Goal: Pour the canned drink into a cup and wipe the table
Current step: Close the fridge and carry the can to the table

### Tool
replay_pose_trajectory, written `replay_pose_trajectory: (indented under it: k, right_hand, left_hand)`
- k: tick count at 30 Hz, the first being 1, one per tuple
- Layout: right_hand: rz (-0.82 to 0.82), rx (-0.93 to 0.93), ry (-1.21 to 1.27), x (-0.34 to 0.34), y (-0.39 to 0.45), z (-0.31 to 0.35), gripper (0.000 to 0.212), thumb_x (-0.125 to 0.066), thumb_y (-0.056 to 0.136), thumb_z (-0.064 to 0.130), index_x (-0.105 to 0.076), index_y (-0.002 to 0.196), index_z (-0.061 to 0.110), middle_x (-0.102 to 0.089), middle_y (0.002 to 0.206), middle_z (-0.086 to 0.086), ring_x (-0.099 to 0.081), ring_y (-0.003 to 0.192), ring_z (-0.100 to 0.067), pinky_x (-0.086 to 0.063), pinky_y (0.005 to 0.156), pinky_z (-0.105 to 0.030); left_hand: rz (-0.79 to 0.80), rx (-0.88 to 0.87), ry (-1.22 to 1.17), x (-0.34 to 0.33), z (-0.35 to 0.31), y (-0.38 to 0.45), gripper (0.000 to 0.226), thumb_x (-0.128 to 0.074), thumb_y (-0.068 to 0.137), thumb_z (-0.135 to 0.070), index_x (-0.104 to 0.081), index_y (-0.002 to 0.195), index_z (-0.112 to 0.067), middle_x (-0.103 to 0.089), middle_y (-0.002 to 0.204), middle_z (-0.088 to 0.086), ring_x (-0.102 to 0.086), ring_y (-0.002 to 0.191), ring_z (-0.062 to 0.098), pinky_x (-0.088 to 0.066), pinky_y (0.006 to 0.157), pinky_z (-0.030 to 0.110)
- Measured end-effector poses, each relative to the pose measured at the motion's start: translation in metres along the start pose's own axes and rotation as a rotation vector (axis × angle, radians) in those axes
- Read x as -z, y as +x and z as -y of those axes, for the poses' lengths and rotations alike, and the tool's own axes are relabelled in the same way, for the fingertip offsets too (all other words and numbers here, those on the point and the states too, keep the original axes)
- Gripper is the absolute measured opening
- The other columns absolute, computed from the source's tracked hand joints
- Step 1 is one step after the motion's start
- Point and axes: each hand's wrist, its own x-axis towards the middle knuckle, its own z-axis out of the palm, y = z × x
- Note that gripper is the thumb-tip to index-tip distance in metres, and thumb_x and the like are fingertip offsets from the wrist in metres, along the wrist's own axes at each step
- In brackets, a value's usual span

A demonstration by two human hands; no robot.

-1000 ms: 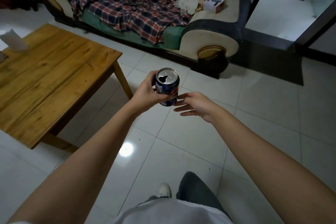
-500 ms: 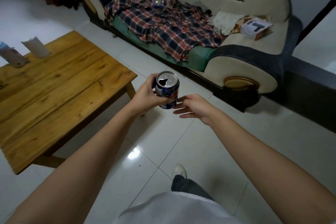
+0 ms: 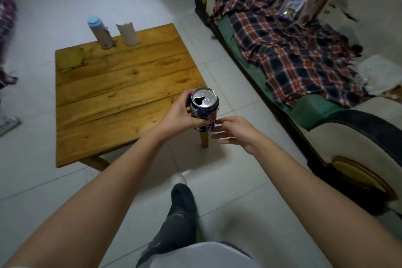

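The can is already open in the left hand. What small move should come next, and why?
Probably carry the opened can forward to the pale cup at the far edge of the wooden table. The left hand grips the can upright near the table's front corner, far from the cup, so pouring cannot start yet. The right hand is open beside the can.

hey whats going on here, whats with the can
A person is standing by a low wooden table, holding an opened drink can upright in the left hand. The right hand is open beside the can's base, not gripping it. At the table's far edge stand a pale cup and a bottle with a blue cap, with a folded cloth at the corner. Nothing has been poured yet, as far as the picture shows.
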Motion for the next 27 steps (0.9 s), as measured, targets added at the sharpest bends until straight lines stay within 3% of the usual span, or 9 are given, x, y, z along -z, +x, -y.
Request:
replay_pose_trajectory:
  k: [3,10,15,19,27]
  right_hand:
    - [0.069,-0.002,-0.057,-0.022,0.042,0.027,0.033,-0.037,0.092,0.004,-0.059,0.115,0.007,-0.069,0.1,-0.008,-0.068,0.078,-0.012,-0.055,0.062,-0.022]
    - [0.177,-0.035,-0.088,-0.088,0.144,0.104,0.032,-0.036,0.096,0.009,-0.052,0.124,0.005,-0.068,0.102,-0.008,-0.069,0.087,-0.017,-0.055,0.066,-0.023]
    - [0.238,-0.062,-0.06,-0.131,0.197,0.143,0.034,-0.035,0.095,0.006,-0.051,0.125,0.007,-0.069,0.096,-0.006,-0.068,0.086,-0.017,-0.056,0.065,-0.023]
    - [0.277,-0.079,-0.092,-0.157,0.23,0.166,0.031,-0.037,0.096,0.007,-0.05,0.124,0.005,-0.068,0.091,-0.006,-0.067,0.079,-0.016,-0.055,0.072,-0.028]
    - [0.354,-0.123,-0.182,-0.189,0.288,0.195,0.032,-0.035,0.095,0.006,-0.052,0.122,0.004,-0.067,0.1,-0.01,-0.067,0.076,-0.015,-0.055,0.065,-0.024]
  left_hand:
    - [-0.049,0.029,0.001,0.036,0.015,0.022,0.068,-0.08,0.065,-0.003,-0.042,0.117,-0.023,-0.055,0.11,-0.01,-0.053,0.104,0.003,-0.042,0.085,0.005]
    - [-0.167,0.091,-0.021,0.139,0.046,0.08,0.069,-0.079,0.066,-0.005,-0.04,0.119,-0.026,-0.054,0.114,-0.01,-0.052,0.108,0.005,-0.042,0.09,0.015]
    - [-0.215,0.128,-0.033,0.202,0.063,0.111,0.067,-0.08,0.066,-0.006,-0.041,0.117,-0.025,-0.052,0.106,-0.021,-0.05,0.098,-0.01,-0.04,0.081,-0.001]
    - [-0.291,0.177,-0.021,0.236,0.078,0.127,0.069,-0.082,0.063,-0.01,-0.04,0.115,-0.027,-0.051,0.103,-0.024,-0.05,0.098,-0.005,-0.041,0.08,0.005]
    - [-0.386,0.227,-0.055,0.273,0.107,0.151,0.071,-0.084,0.061,-0.008,-0.042,0.116,-0.028,-0.054,0.108,-0.018,-0.051,0.099,-0.008,-0.04,0.082,0.002]
